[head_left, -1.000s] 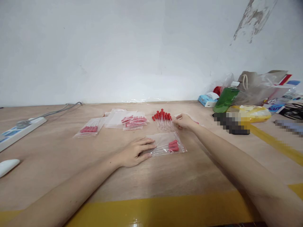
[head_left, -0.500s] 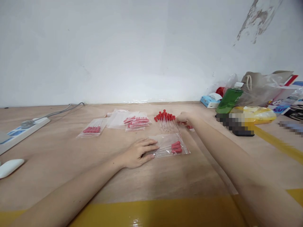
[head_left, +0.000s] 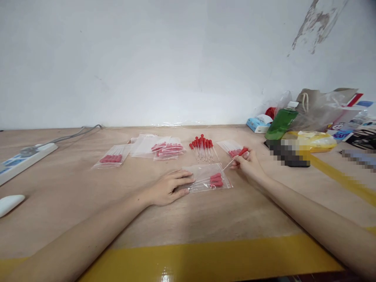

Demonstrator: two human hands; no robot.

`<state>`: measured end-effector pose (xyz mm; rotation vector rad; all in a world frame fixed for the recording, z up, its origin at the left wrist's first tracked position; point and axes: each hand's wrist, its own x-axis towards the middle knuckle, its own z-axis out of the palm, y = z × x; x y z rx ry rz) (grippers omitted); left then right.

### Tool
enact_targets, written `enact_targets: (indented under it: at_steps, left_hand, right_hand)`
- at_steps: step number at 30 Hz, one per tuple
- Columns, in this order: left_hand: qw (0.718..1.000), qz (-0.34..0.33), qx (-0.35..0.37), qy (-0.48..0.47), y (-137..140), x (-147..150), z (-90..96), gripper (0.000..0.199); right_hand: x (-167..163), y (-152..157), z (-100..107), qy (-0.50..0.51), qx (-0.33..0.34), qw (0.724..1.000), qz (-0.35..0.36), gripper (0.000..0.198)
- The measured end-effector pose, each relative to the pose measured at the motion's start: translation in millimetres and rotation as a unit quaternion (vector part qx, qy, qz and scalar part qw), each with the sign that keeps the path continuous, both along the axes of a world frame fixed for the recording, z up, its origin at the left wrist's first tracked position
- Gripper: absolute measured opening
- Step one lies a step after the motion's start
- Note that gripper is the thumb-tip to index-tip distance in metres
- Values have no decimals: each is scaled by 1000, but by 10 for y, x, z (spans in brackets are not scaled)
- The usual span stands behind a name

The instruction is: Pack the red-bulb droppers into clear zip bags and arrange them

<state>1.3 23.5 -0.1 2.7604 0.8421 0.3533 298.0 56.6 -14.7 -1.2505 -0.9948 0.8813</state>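
My left hand (head_left: 173,186) lies flat with fingers apart on the left end of a clear zip bag (head_left: 202,170). Inside that bag are three red-bulbed droppers (head_left: 216,180), their thin stems pointing left. Just right of the bag, my right hand (head_left: 245,162) pinches a dropper (head_left: 243,151) near its red bulb. Its stem slants down toward the bag's upper right corner. Behind the bag lies a fanned pile of loose droppers (head_left: 202,147), bulbs toward the wall. Partly covered by my right hand is another bag of droppers (head_left: 227,146).
Left of the loose pile lie stacked bags of droppers (head_left: 169,150) and a single filled bag (head_left: 111,156). A power strip (head_left: 29,158) with a grey cable is at far left. At right stand a green bottle (head_left: 281,123), a tissue pack (head_left: 258,124) and a yellow package (head_left: 311,141).
My right hand has come back from beside the loose pile, moving right and nearer, with a dropper in its fingers. My left hand stays on the bag. The view has shifted slightly.
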Motion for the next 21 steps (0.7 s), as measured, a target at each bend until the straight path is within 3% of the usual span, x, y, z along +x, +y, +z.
enact_targets:
  at_steps: [5, 9, 15, 21]
  left_hand:
    - [1000, 1, 4, -3, -9, -5, -9, 40]
    - [1000, 22, 7, 0, -29, 1, 0, 48]
    - [1000, 24, 6, 2, -36, 1, 17, 51]
    - [1000, 15, 7, -14, -24, 4, 3, 50]
  right_hand:
    - [-135, -70, -40, 83, -39, 995, 40, 34]
    - [-136, -167, -41, 40, -61, 988, 135, 22]
    - [-42, -198, -58, -92, -68, 955, 274, 34]
    - [-133, -186, 12, -97, -87, 956, 262, 44]
